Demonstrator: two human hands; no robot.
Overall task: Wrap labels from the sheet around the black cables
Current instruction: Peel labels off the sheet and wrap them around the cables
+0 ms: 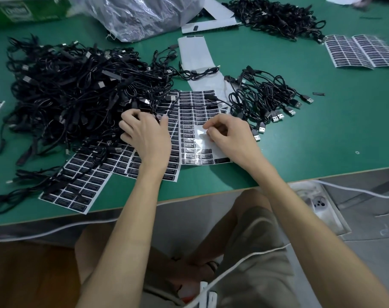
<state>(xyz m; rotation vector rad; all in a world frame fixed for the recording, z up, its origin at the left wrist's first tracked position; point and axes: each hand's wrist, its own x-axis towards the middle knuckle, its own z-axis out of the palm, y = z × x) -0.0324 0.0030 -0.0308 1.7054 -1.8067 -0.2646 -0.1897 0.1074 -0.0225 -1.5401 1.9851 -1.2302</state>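
We are reading "LED CONTROLLER" in white capitals on the black labels (pixel 189 131) of the label sheet (pixel 203 142) lying near the front edge of the desk (pixel 311 147). The heading is repeating down that column, and the smaller lines beneath it are proving too fine for us to read. We are also seeing a white-framed logo on the green box (pixel 26 10) at the far left corner, but it is coming out too blurred to read.

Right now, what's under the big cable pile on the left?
Label sheets stick out from under the cable pile along its near edge, on the green table. How far they reach underneath, and anything else there, is hidden.
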